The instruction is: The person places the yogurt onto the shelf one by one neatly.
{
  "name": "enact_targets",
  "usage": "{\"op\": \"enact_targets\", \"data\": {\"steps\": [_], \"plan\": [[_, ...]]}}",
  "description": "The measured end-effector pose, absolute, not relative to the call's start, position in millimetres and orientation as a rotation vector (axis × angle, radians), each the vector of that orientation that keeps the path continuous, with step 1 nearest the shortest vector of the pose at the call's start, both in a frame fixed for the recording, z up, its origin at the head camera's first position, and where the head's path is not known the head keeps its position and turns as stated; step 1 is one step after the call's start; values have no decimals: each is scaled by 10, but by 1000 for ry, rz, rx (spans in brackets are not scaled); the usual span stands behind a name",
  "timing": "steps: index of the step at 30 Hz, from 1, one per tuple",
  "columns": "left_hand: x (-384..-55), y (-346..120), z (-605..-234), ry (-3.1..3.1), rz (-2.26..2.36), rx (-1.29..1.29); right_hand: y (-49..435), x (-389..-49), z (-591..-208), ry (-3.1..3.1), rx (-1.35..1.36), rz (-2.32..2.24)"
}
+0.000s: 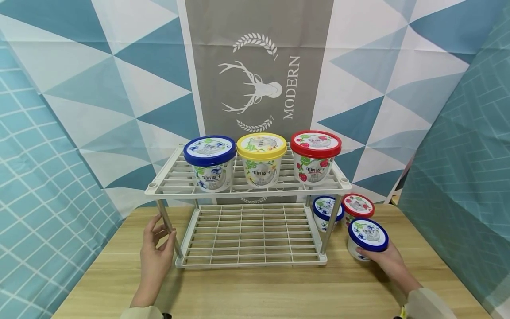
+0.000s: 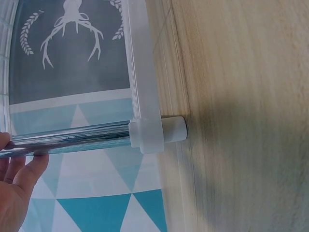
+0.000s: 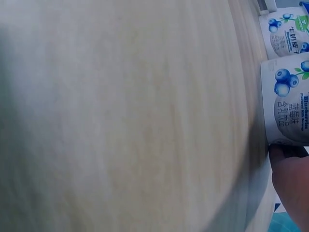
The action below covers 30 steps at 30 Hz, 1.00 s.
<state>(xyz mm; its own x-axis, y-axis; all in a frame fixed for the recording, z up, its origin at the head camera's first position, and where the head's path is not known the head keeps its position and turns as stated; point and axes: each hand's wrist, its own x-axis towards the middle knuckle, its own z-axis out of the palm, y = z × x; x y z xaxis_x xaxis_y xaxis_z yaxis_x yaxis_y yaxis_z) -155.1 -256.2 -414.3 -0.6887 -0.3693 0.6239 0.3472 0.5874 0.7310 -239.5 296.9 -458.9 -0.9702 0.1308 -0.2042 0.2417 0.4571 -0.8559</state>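
Observation:
My left hand (image 1: 157, 252) grips the front left metal post (image 2: 72, 139) of a white two-tier rack (image 1: 255, 265), its thumb and fingertips on either side of the post in the left wrist view. At the right, my right hand (image 1: 388, 261) holds a tub with a blue lid (image 1: 368, 235) and blueberry print, thumb on its near side; the fingers behind are mostly hidden. Just behind that tub stand another blue-lidded tub (image 1: 327, 212) and a red-lidded tub (image 1: 357, 206), partly covered. The right wrist view shows the held tub's printed side (image 3: 287, 101) close up.
On the rack's upper shelf stand a blue-lidded tub (image 1: 211, 164), a yellow-lidded tub (image 1: 261, 160) and a red-lidded tub (image 1: 315, 157) in a row. The rack rests on a wooden table (image 1: 255, 292). Patterned cloth (image 1: 358, 79) hangs behind and at both sides.

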Motion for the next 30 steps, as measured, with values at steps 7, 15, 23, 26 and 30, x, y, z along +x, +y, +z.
{"op": "enact_targets", "data": {"steps": [7,15,23,26,30], "plan": [[-1546,-2562,-4146,-2025,-1159,7,2912,-2349,-4597,2634,350,-1532],[-1542,-2570,-4146,-2051,-1155,31,2843,-2292,-4525,2669,378,-1529],[-1536,-2564,-4151,-2042,-1164,59,2740,-2192,-4440,2701,382,-1545],[-1540,-2565,-4154,-2036,-1165,62,2702,-2152,-4405,2690,380,-1568],[-1549,-2568,-4155,-2033,-1172,60,2662,-2092,-4360,2685,370,-1570]]}}
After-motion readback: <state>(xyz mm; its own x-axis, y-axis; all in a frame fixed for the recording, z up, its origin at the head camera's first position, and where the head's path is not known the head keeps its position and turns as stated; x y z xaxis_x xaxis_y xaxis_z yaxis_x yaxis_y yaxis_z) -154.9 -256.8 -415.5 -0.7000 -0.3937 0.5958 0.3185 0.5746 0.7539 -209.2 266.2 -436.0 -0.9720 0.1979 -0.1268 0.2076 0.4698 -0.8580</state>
